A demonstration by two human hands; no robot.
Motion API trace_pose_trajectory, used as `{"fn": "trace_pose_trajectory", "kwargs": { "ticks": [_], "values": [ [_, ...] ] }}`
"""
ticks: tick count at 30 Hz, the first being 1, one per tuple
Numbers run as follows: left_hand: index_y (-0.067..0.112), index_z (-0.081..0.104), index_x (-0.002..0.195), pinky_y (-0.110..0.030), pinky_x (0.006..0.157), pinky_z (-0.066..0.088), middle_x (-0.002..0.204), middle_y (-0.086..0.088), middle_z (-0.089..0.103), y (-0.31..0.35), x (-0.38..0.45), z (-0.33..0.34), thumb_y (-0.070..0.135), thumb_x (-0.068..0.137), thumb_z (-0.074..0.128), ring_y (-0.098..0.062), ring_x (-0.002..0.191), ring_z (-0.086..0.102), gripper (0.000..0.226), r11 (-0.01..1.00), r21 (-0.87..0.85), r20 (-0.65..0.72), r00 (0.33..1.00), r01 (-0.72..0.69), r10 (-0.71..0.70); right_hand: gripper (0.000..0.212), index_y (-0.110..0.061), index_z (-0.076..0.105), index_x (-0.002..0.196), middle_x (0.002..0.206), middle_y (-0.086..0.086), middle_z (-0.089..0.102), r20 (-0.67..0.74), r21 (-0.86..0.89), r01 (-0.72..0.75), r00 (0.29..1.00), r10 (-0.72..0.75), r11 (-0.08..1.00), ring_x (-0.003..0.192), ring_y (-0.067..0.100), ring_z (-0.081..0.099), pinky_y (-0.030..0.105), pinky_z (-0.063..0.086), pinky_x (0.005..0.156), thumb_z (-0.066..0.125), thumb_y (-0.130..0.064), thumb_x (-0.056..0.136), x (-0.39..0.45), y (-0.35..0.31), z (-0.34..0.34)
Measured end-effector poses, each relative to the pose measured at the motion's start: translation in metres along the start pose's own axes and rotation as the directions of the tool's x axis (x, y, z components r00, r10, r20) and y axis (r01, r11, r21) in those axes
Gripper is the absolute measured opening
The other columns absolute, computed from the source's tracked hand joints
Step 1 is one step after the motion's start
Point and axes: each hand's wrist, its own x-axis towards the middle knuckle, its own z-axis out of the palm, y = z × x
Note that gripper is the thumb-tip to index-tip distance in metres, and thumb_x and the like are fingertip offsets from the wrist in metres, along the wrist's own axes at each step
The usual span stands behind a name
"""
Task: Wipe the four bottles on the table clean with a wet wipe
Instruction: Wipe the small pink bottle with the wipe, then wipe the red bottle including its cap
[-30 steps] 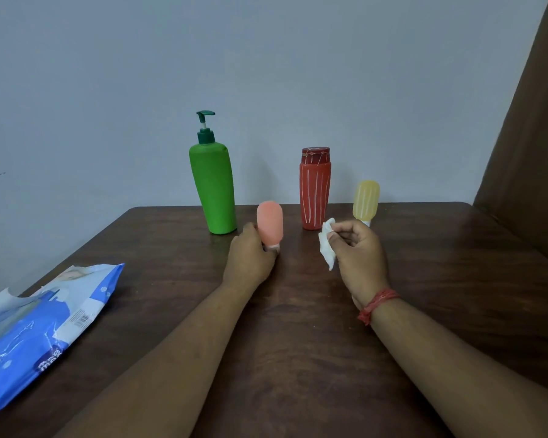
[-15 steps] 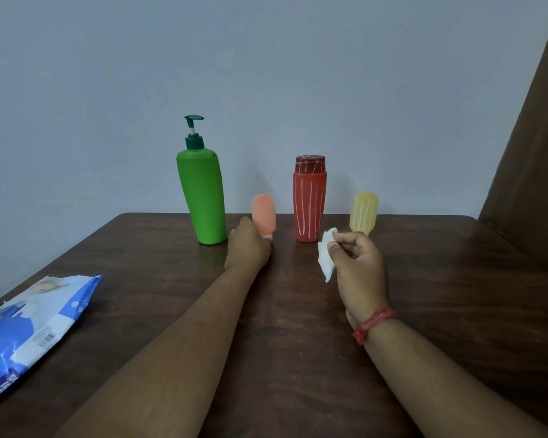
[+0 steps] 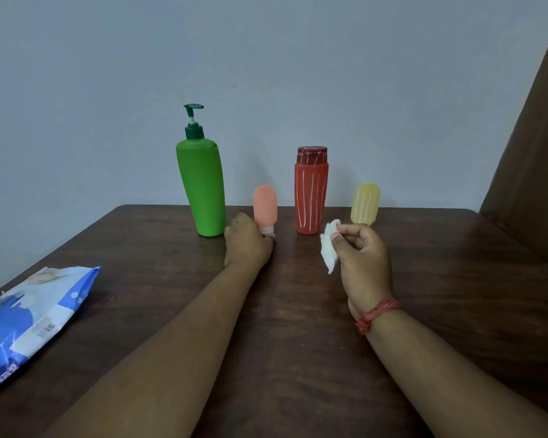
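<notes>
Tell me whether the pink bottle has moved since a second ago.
Yes. The pink bottle, its base held by the left hand, has gone back toward the wall, from in front of the green pump bottle and red bottle to level between them.

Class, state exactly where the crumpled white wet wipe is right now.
In the head view, the crumpled white wet wipe is pinched in the right hand, right of centre, above the dark wooden table and just in front of the red striped bottle.

table [image 3: 298,311]: dark wood, grained | green bottle [image 3: 203,191]: matt plastic
</notes>
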Motion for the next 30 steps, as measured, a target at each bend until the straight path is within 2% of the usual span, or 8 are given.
{"fn": "trace_pose_trajectory", "kwargs": {
  "ticks": [4, 7, 9, 13, 18, 22, 27, 30],
  "values": [
    [0.009, 0.054, 0.108, -0.039, 0.086, 0.050, 0.108, -0.008, 0.058, 0.016, -0.032, -0.004, 0.036, 0.089, 0.073, -0.025, 0.104, 0.053, 0.038, 0.993, -0.083, 0.103, 0.991, -0.080, 0.088, 0.022, -0.030, 0.065, 0.086, 0.094, -0.009, 0.072, -0.037, 0.000, -0.015, 0.999, 0.015, 1.000, 0.091, 0.006, 0.068, 0.019, 0.051, 0.074, 0.066, -0.009, 0.094, 0.003, 0.003, 0.001],
    [0.018, 0.048, 0.106, -0.034, 0.082, 0.053, 0.103, -0.002, 0.057, 0.035, -0.044, 0.001, 0.038, 0.089, 0.072, -0.017, 0.096, 0.056, 0.036, 0.982, -0.165, 0.186, 0.975, -0.094, 0.124, 0.021, -0.029, 0.066, 0.087, 0.092, -0.009, 0.072, -0.111, 0.047, -0.036, 0.993, 0.041, 0.998, 0.088, 0.006, 0.070, 0.017, 0.050, 0.071, 0.066, -0.009, 0.093, 0.007, 0.004, 0.000],
    [0.017, 0.047, 0.112, -0.033, 0.081, 0.054, 0.106, -0.003, 0.058, 0.045, -0.041, 0.006, 0.037, 0.090, 0.072, -0.016, 0.092, 0.059, 0.039, 0.976, -0.212, 0.182, 0.978, -0.059, 0.098, 0.019, -0.027, 0.066, 0.088, 0.092, -0.009, 0.073, -0.152, 0.077, -0.050, 0.986, 0.061, 0.996, 0.088, 0.006, 0.071, 0.018, 0.052, 0.070, 0.065, -0.009, 0.093, 0.009, 0.005, -0.001],
    [0.011, 0.048, 0.123, -0.028, 0.074, 0.046, 0.114, -0.005, 0.058, 0.056, -0.030, 0.016, 0.030, 0.091, 0.072, -0.016, 0.092, 0.057, 0.044, 0.962, -0.274, 0.136, 0.990, 0.006, 0.033, 0.018, -0.027, 0.066, 0.089, 0.093, -0.007, 0.074, -0.180, 0.068, -0.054, 0.981, 0.066, 0.996, 0.089, 0.010, 0.072, 0.026, 0.057, 0.076, 0.066, -0.010, 0.093, 0.011, 0.007, -0.006],
    [0.014, 0.049, 0.124, -0.039, 0.086, 0.055, 0.123, -0.006, 0.065, 0.065, -0.017, 0.027, 0.034, 0.091, 0.071, -0.025, 0.110, 0.065, 0.044, 0.957, -0.287, 0.136, 0.991, 0.032, 0.007, 0.017, -0.027, 0.065, 0.085, 0.079, -0.012, 0.072, -0.237, 0.080, -0.020, 0.971, 0.039, 0.997, 0.071, 0.002, 0.071, 0.020, 0.055, 0.061, 0.067, -0.013, 0.093, 0.020, 0.004, -0.017],
    [0.017, 0.048, 0.132, -0.038, 0.090, 0.053, 0.130, -0.003, 0.063, 0.071, -0.012, 0.030, 0.038, 0.090, 0.071, -0.025, 0.115, 0.064, 0.053, 0.958, -0.287, 0.133, 0.990, -0.010, 0.050, 0.017, -0.027, 0.065, 0.086, 0.084, -0.013, 0.071, -0.235, 0.060, -0.008, 0.972, 0.022, 0.998, 0.071, -0.001, 0.069, 0.015, 0.051, 0.053, 0.067, -0.013, 0.093, 0.025, 0.005, -0.020],
    [0.018, 0.050, 0.135, -0.037, 0.093, 0.051, 0.132, -0.002, 0.064, 0.073, -0.010, 0.031, 0.040, 0.089, 0.072, -0.025, 0.119, 0.063, 0.056, 0.958, -0.285, 0.164, 0.985, -0.007, 0.056, 0.019, -0.029, 0.065, 0.085, 0.092, -0.010, 0.072, -0.202, 0.032, -0.004, 0.979, 0.010, 0.999, 0.082, 0.003, 0.070, 0.016, 0.052, 0.064, 0.066, -0.011, 0.093, 0.024, 0.008, -0.019],
    [0.018, 0.051, 0.139, -0.039, 0.100, 0.049, 0.137, -0.003, 0.063, 0.071, -0.014, 0.026, 0.038, 0.089, 0.075, -0.024, 0.124, 0.061, 0.059, 0.941, -0.338, 0.233, 0.970, 0.007, 0.076, 0.019, -0.029, 0.065, 0.086, 0.096, -0.005, 0.073, -0.183, 0.011, -0.004, 0.983, 0.006, 1.000, 0.090, 0.009, 0.070, 0.019, 0.052, 0.070, 0.066, -0.011, 0.093, 0.024, 0.008, -0.020]
  ]
}}
